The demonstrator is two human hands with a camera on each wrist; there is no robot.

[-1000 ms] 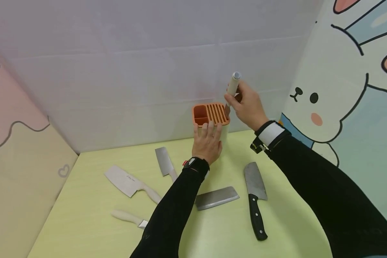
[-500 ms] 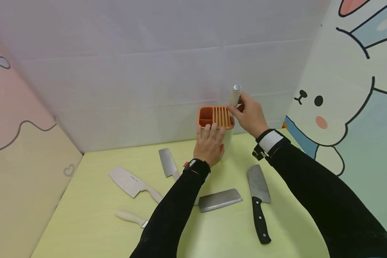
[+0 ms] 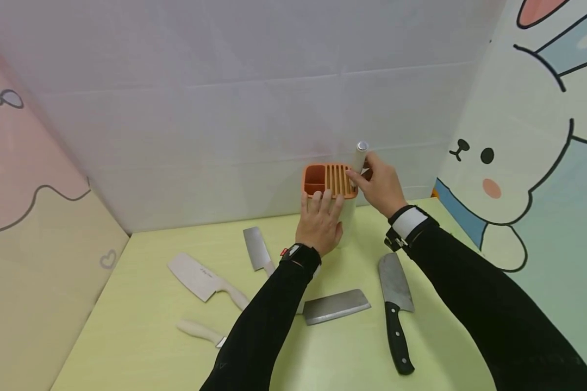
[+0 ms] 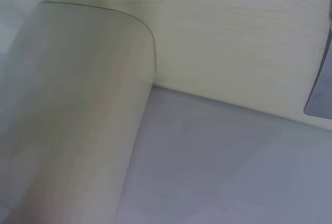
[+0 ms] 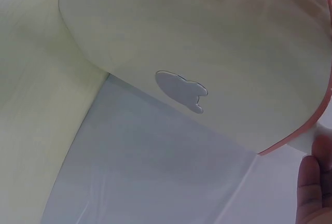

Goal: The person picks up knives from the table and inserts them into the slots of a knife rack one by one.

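A cream knife block (image 3: 344,217) with an orange slotted top (image 3: 330,180) stands at the back of the yellow-green table (image 3: 142,331). My left hand (image 3: 321,217) lies flat against its front wall, fingers straight and reaching up to the orange rim. My right hand (image 3: 372,179) grips a cream knife handle with a silver cap (image 3: 361,155) that stands upright in the block's rightmost slot; its blade is hidden inside. The left wrist view shows only the block's cream wall (image 4: 67,120). The right wrist view shows the block's side with a grey rabbit mark (image 5: 181,90) and my fingers (image 5: 314,187).
Several knives lie on the table: a cream-handled cleaver (image 3: 200,276), a small cleaver (image 3: 256,248), a cream handle (image 3: 198,331) near my left sleeve, a cleaver blade (image 3: 335,306) and a black-handled knife (image 3: 396,307). Paper walls close in the back and both sides.
My right hand has lowered the cream-handled knife deeper into the block's right slot, so less of the handle shows. My left hand has stayed on the block.
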